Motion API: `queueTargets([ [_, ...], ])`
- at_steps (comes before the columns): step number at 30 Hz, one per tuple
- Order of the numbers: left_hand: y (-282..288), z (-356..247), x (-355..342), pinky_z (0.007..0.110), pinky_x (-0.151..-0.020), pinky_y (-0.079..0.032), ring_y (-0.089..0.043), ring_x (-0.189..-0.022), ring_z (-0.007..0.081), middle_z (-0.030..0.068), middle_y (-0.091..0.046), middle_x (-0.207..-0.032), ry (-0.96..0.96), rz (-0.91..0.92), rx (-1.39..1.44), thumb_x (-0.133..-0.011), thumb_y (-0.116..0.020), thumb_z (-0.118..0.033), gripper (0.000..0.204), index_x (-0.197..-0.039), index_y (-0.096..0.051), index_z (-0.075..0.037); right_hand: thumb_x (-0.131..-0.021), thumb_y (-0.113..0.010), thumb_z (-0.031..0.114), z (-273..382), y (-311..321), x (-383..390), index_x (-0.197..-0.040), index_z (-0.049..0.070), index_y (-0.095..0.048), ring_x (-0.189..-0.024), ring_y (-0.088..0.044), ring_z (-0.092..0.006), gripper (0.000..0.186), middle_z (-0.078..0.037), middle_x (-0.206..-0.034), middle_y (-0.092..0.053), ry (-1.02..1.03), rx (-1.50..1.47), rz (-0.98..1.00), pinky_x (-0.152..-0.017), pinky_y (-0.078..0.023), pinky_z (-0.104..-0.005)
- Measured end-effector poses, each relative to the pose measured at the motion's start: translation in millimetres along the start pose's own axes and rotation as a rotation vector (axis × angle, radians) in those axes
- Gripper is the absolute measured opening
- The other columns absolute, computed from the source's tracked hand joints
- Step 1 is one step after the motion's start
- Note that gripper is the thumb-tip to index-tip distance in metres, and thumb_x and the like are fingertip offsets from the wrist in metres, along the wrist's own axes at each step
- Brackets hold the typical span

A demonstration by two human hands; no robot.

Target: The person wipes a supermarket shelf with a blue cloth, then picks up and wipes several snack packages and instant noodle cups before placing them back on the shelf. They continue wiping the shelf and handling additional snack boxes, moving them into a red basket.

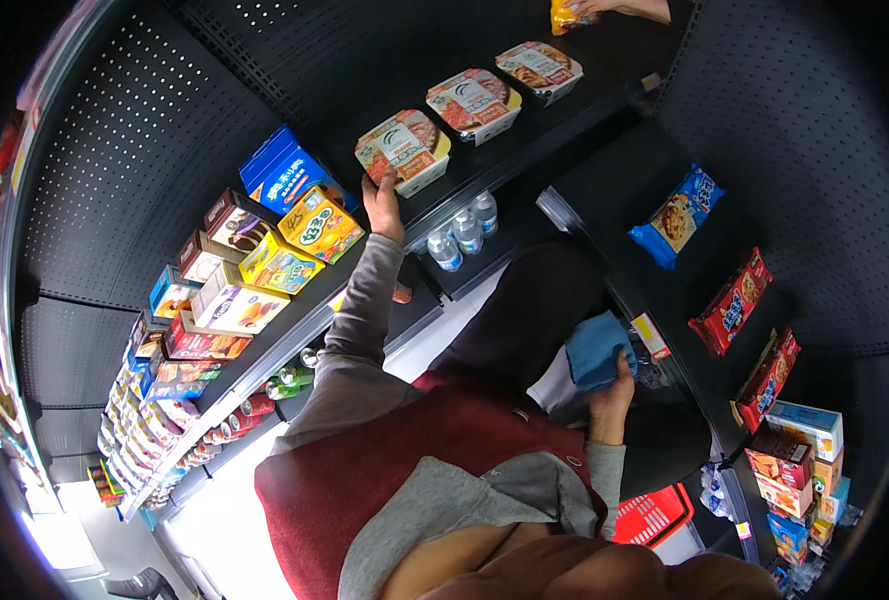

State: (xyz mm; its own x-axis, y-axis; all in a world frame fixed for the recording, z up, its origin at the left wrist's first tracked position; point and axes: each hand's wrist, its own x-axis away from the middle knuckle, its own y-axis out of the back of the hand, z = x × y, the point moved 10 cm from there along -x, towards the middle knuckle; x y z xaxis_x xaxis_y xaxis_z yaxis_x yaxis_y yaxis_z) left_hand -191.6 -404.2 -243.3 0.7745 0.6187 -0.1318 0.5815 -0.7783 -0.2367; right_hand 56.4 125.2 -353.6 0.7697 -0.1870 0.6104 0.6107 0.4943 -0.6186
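My left hand (384,208) reaches to the shelf and grips the near corner of a boxed instant meal (404,150), a pale-rimmed tub with a food picture on its lid. The tub rests on the black shelf. Two similar tubs, a middle one (472,103) and a farther one (539,70), stand in a row to its right. Low on the right, my right hand (614,390) is closed around a folded blue cloth (596,352), beside the edge of another shelf.
Yellow snack boxes (321,225) and other cartons line the left shelf. Water bottles (467,232) stand on a lower level. Blue (679,215) and red cookie bags (732,302) lie on the right shelf. Another person's hand (629,8) holds a yellow bag (572,14). A red basket (654,515) is below.
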Motion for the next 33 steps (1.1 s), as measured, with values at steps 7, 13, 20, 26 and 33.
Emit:
queueTargets([
  [7, -1.3, 10.8, -20.4, 0.032, -0.102, -0.045, -0.064, -0.109, 0.0229, 0.0128, -0.066, -0.124, 0.197, 0.009, 0.169, -0.088, -0.074, -0.022, 0.059, -0.137, -0.05, 0.001, -0.1, -0.063, 0.027, -4.8, -0.4, -2.2, -0.145, 0.005, -0.048, -0.133, -0.052, -0.0331, 0.052, -0.014, -0.146, -0.053, -0.004, -0.021, 0.014, -0.114, -0.039, -0.0519],
  [13, -1.3, 16.4, -27.8, 0.033, -0.097, -0.05, -0.066, -0.108, 0.022, 0.0123, -0.067, -0.123, 0.241, -0.031, 0.203, -0.087, -0.075, -0.015, 0.059, -0.138, -0.05, 0.0, -0.101, -0.061, 0.025, -4.9, -3.4, 0.9, -0.145, 0.004, -0.048, -0.133, -0.052, -0.0335, 0.051, -0.015, -0.146, -0.053, -0.001, -0.017, 0.037, -0.114, -0.039, -0.0525],
  [20, -2.4, 10.8, -28.3, 0.033, -0.098, -0.05, -0.066, -0.109, 0.0229, 0.0125, -0.067, -0.123, 0.201, 0.038, 0.127, -0.084, -0.077, -0.01, 0.059, -0.136, -0.051, 0.0, -0.101, -0.06, 0.023, -3.9, -7.7, 3.9, -0.144, 0.004, -0.05, -0.132, -0.053, -0.033, 0.048, -0.015, -0.145, -0.055, 0.018, -0.009, 0.002, -0.113, -0.041, -0.052],
  [26, -0.6, 6.5, -27.5, 0.033, -0.098, -0.05, -0.066, -0.108, 0.0229, 0.0135, -0.067, -0.123, 0.132, 0.005, 0.095, -0.088, -0.073, -0.011, 0.052, -0.134, -0.052, 0.003, -0.101, -0.059, 0.02, -1.5, -9.7, 7.0, -0.143, 0.004, -0.051, -0.13, -0.054, -0.0322, 0.045, -0.015, -0.143, -0.056, 0.031, 0.013, -0.037, -0.112, -0.042, -0.0518],
  [33, -10.3, -0.8, -14.0, 0.034, -0.103, -0.047, -0.061, -0.118, 0.0224, 0.0126, -0.06, -0.134, 0.077, 0.072, 0.12, -0.09, -0.07, -0.006, 0.069, -0.15, -0.037, -0.002, -0.102, -0.058, 0.021, -3.2, -6.2, 4.2, -0.141, 0.005, -0.052, -0.13, -0.055, -0.0314, 0.043, -0.014, -0.142, -0.057, 0.047, 0.027, -0.041, -0.112, -0.042, -0.0506],
])
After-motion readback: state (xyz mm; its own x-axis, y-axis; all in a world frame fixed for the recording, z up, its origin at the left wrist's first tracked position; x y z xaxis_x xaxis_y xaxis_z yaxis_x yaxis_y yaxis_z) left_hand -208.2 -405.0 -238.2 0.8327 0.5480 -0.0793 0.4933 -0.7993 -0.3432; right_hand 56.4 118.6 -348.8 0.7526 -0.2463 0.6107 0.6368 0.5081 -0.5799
